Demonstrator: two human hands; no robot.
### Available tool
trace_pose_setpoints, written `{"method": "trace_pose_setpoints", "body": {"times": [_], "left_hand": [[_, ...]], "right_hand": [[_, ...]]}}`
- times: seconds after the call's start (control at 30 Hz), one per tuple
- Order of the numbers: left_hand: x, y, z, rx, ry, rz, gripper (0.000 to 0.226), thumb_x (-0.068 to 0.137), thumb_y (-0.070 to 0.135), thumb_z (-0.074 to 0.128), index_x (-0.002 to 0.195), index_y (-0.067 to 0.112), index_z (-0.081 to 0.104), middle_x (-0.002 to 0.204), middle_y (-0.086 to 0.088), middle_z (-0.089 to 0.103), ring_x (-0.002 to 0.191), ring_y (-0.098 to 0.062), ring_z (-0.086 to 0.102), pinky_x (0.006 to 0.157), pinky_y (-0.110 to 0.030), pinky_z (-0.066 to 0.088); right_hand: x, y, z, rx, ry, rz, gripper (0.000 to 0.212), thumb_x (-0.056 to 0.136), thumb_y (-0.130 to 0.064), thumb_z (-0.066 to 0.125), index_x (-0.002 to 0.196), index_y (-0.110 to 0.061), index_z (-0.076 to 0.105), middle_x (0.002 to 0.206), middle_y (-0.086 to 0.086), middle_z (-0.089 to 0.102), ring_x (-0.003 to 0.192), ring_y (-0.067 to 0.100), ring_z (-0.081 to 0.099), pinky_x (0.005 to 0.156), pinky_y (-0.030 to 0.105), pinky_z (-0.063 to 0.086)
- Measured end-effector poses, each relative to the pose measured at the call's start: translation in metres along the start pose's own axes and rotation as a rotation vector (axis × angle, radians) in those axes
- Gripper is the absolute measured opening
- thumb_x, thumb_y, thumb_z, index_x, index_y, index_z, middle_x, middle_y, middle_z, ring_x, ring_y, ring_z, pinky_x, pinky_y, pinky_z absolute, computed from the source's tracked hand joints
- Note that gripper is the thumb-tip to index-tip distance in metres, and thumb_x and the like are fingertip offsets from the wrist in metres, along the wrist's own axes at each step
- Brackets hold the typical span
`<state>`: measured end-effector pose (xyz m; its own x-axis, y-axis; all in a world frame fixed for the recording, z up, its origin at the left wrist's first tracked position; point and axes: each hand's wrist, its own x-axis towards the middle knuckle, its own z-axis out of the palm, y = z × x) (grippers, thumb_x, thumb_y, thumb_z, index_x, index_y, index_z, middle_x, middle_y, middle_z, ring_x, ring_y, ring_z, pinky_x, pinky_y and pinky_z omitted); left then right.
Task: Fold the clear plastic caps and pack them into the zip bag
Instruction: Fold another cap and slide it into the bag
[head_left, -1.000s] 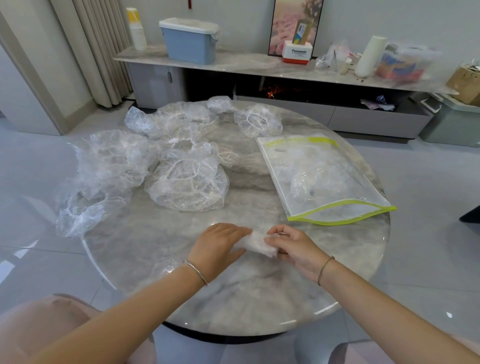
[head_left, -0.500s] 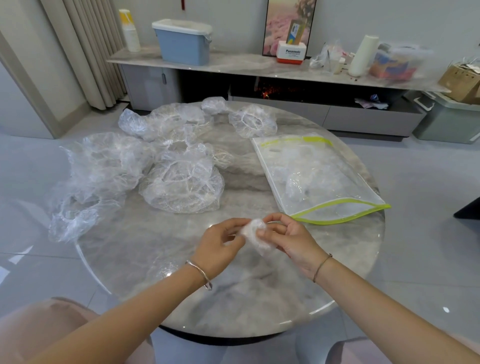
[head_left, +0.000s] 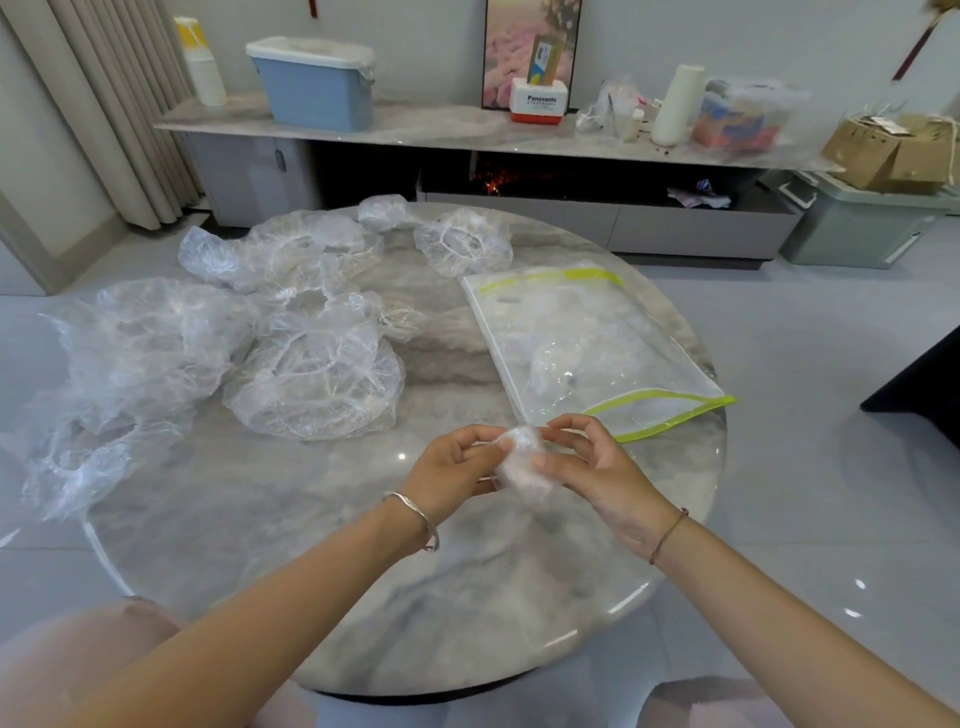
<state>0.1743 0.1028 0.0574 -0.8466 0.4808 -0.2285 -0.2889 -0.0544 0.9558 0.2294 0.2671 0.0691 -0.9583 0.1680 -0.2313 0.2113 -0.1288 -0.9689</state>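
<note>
A round table of glossy grey-white veined marble (head_left: 311, 545) is seen from above, set on a floor of shiny pale tiles (head_left: 805, 467). Along the far wall a long, low grey sideboard with a marble top (head_left: 441, 130) is placed. A blue plastic box with a white lid (head_left: 314, 85) is set on it, and a brown cardboard box (head_left: 893, 153) is seen at its right end. Beige pleated curtains (head_left: 104, 104) are hung at the left.

The left half of the table is covered with loose clear plastic caps (head_left: 317, 384), thin, crinkled and puffy, with gathered elastic rims. On the right a flat, clear zip bag edged in lime green (head_left: 587, 338) is laid, its near end gaping open; crumpled plastic is faintly visible inside.

Above the table's near side, just in front of the bag's opening, a small, tightly folded wad of clear plastic cap (head_left: 522, 457) is held between both hands. It is pinched by the curled fingers and thumb of the left hand (head_left: 452, 467) and gripped from the other side by the curled thumb and fingers of the right hand (head_left: 597, 467). A silver bangle (head_left: 415, 519) is worn on the left wrist, a thin cord bracelet (head_left: 667, 535) on the right.
</note>
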Motion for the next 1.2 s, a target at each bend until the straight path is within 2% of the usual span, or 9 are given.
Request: {"method": "trace_pose_setpoints", "body": {"times": [0.2,0.33,0.5,0.57,0.67,0.77,0.9,0.97,1.2], "left_hand": [[0.023,-0.004,0.025,-0.001,-0.039,-0.046,0.012,0.088,0.020,0.064,0.097,0.014,0.070,0.087,-0.002,0.066,0.078,-0.009,0.062,0.069,-0.020,0.054],[0.045,-0.011,0.040,0.214,0.000,0.101,0.008,0.087,0.020,0.065,0.093,0.024,0.070,0.092,0.005,0.066,0.076,-0.002,0.060,0.071,-0.019,0.051],[0.068,-0.041,0.040,0.974,0.061,0.675,0.033,0.090,0.036,0.045,0.120,0.032,0.059,0.137,0.005,0.047,0.124,-0.012,0.041,0.105,-0.027,0.029],[0.077,-0.050,0.039,1.232,0.012,0.752,0.055,0.089,0.033,0.048,0.141,0.038,0.030,0.153,0.002,0.027,0.137,-0.021,0.027,0.112,-0.033,0.018],[0.089,-0.054,0.041,1.281,0.044,0.716,0.099,0.080,0.013,0.064,0.143,0.044,-0.007,0.156,0.004,0.013,0.142,-0.021,0.021,0.116,-0.029,0.013],[0.102,-0.054,0.037,1.219,0.157,0.700,0.087,0.079,0.010,0.059,0.145,0.032,0.006,0.151,-0.002,0.030,0.138,-0.028,0.032,0.112,-0.036,0.029],[0.106,-0.059,0.037,1.290,0.124,0.684,0.055,0.090,0.040,0.032,0.143,0.024,0.024,0.145,-0.005,0.042,0.131,-0.033,0.042,0.099,-0.043,0.042],[0.108,-0.063,0.034,1.324,0.100,0.698,0.052,0.091,0.030,0.032,0.142,0.022,0.028,0.144,-0.006,0.044,0.129,-0.034,0.044,0.093,-0.042,0.048],[0.120,-0.059,0.016,1.239,0.107,0.751,0.058,0.069,-0.005,0.051,0.123,0.013,0.058,0.125,-0.002,0.062,0.120,-0.027,0.052,0.078,-0.029,0.053]], "right_hand": [[-0.008,-0.011,-0.035,0.043,-0.053,-0.041,0.032,0.083,0.009,0.063,0.092,-0.014,0.042,0.100,0.010,0.068,0.082,0.018,0.065,0.069,0.026,0.054],[-0.006,-0.007,-0.059,-0.113,0.008,-0.097,0.026,0.086,0.012,0.057,0.075,-0.011,0.063,0.093,0.001,0.070,0.086,0.014,0.063,0.072,0.020,0.053],[0.000,0.008,-0.100,-0.868,0.143,-0.480,0.034,0.092,0.004,0.048,0.107,-0.016,0.071,0.119,-0.006,0.061,0.110,-0.004,0.052,0.093,0.004,0.035],[0.006,0.018,-0.119,-1.198,0.102,-0.602,0.039,0.089,-0.003,0.045,0.121,-0.013,0.064,0.130,-0.008,0.055,0.120,0.001,0.046,0.101,0.004,0.027],[0.020,0.038,-0.138,-1.603,-0.019,-0.704,0.049,0.089,-0.018,0.040,0.136,-0.009,0.050,0.146,-0.001,0.044,0.132,0.012,0.037,0.110,0.025,0.024],[0.041,0.049,-0.141,-1.770,-0.042,-0.727,0.057,0.090,-0.030,0.037,0.143,-0.010,0.034,0.153,0.000,0.029,0.138,0.018,0.029,0.111,0.036,0.019],[0.081,0.042,-0.112,-1.766,-0.089,-0.733,0.052,0.095,-0.035,0.031,0.143,-0.015,0.032,0.151,0.000,0.036,0.139,0.021,0.028,0.112,0.043,0.017],[0.100,0.034,-0.094,-1.720,-0.187,-0.713,0.051,0.096,-0.033,0.030,0.144,-0.017,0.031,0.151,-0.002,0.035,0.142,0.022,0.021,0.111,0.046,0.015],[0.169,0.033,-0.065,-1.826,-0.304,-0.557,0.089,0.075,-0.078,0.006,0.150,-0.033,-0.005,0.150,-0.020,-0.030,0.135,0.028,-0.038,0.109,0.058,-0.018]]}}
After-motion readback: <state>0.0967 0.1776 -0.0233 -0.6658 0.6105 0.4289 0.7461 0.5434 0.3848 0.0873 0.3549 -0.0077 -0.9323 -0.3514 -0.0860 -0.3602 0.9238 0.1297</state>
